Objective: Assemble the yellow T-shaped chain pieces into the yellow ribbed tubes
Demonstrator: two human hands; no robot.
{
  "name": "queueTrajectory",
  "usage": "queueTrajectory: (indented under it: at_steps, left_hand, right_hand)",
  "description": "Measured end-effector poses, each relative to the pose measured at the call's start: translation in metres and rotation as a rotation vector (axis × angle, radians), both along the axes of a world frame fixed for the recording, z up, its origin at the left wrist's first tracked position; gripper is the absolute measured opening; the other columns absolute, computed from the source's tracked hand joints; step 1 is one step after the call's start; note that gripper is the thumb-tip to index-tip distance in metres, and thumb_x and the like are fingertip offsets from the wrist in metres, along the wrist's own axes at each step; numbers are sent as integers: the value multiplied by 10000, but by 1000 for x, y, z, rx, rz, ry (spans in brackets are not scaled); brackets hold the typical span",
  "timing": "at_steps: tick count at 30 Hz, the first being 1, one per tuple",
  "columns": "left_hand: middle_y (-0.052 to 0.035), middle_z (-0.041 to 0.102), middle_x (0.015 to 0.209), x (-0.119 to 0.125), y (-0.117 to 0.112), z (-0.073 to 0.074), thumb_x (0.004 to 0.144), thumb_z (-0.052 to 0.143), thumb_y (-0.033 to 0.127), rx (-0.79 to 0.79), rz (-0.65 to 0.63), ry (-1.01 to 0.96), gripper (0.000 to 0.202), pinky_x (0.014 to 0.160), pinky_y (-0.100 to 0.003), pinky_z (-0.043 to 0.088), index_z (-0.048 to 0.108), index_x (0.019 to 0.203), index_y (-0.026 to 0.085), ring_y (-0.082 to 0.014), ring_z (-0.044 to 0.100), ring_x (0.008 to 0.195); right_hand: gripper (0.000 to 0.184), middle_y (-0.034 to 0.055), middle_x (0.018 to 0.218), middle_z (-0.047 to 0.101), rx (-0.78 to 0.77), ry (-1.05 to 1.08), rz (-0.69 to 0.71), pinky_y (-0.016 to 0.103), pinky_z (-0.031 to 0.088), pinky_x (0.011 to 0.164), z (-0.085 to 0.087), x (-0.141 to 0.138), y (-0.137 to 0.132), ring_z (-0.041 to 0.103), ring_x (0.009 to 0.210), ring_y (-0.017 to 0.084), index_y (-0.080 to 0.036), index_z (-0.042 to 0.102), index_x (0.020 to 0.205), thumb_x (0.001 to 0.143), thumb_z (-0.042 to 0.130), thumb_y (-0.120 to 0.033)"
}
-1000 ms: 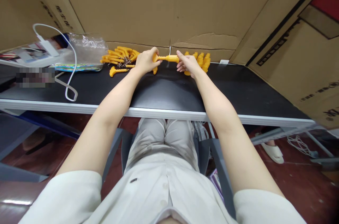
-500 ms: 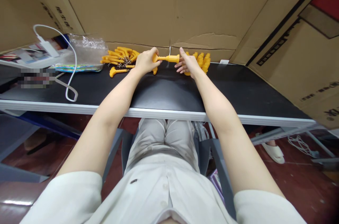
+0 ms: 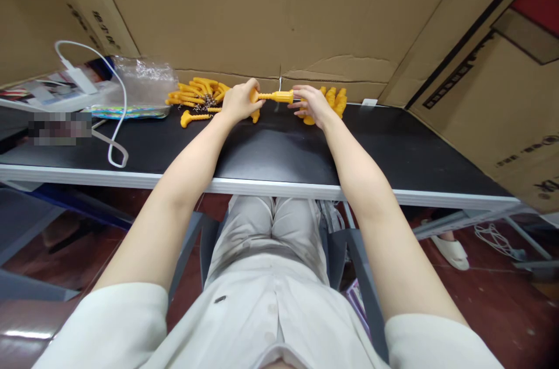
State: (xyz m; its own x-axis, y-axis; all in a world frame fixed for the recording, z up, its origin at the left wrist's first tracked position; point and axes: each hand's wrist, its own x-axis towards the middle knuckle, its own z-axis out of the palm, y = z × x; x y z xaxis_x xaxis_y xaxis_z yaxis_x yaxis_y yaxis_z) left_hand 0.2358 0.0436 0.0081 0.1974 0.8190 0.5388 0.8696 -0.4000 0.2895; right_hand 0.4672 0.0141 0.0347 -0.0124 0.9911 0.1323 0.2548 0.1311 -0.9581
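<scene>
My left hand (image 3: 240,102) is closed around the handle end of an orange plastic corkscrew (image 3: 282,96). It lies level above the table, its threaded shaft and ribbed sleeve pointing right. My right hand (image 3: 315,106) is at the sleeve's far end with fingers apart and stretched; whether the fingertips touch it I cannot tell. Behind and beside that hand stand several orange ribbed pieces (image 3: 339,102). Left of my left hand lies a pile of orange handles (image 3: 198,88) with silver spirals, and one loose handle (image 3: 192,118) lies in front. Another orange part (image 3: 255,117) shows below my left hand.
The black table (image 3: 279,153) has a pale metal front edge. Cardboard panels (image 3: 279,14) rise behind it and at the right. On the left are a white cable (image 3: 126,95), a charger (image 3: 82,79) and a clear plastic bag (image 3: 142,81). A person's slipper (image 3: 452,251) shows below right.
My right hand has turned, its thumb no longer raised, and its fingers now reach toward the sleeve's end. The left hand and corkscrew have shifted slightly left.
</scene>
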Motion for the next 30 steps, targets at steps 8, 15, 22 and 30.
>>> queueTrajectory:
  at_steps: [8, 15, 22, 30]
  left_hand:
    - [-115, 762, 1109, 1, -4, 3, 907, 691, 380, -34, 10, 11, 475, 1059, -419, 550, 674, 1368, 267, -368, 703, 1208]
    - [-112, 774, 1108, 1, -3, 2, 916, 676, 401, -23, 1, 9, 459, 1045, -416, 557, 677, 1359, 278, -359, 709, 1190]
    - [-124, 779, 1137, 2, -3, 2, 929, 683, 401, -28, 1, 20, 432, 1044, -417, 554, 685, 1336, 255, -365, 718, 1200]
    - [-124, 778, 1144, 2, -4, 2, 956, 690, 392, -32, -1, 33, 422, 1044, -393, 544, 673, 1343, 224, -351, 720, 1205]
  right_hand:
    - [55, 63, 1048, 788, 19, -6, 0, 266, 570, 786, -3, -2, 2, 762, 839, 123, -206, 608, 1082, 1041, 642, -191]
    - [32, 10, 948, 762, -17, 48, -22, 268, 557, 774, -1, -4, -1, 727, 721, 95, -208, 631, 1039, 1065, 640, -191]
    - [108, 7, 934, 732, -46, 61, -22, 206, 532, 674, -4, -3, 1, 698, 662, 65, -202, 634, 1022, 1097, 633, -281]
    - [219, 0, 890, 720, -39, 43, -37, 246, 554, 722, -5, -4, 2, 687, 665, 94, -203, 617, 978, 1107, 648, -378]
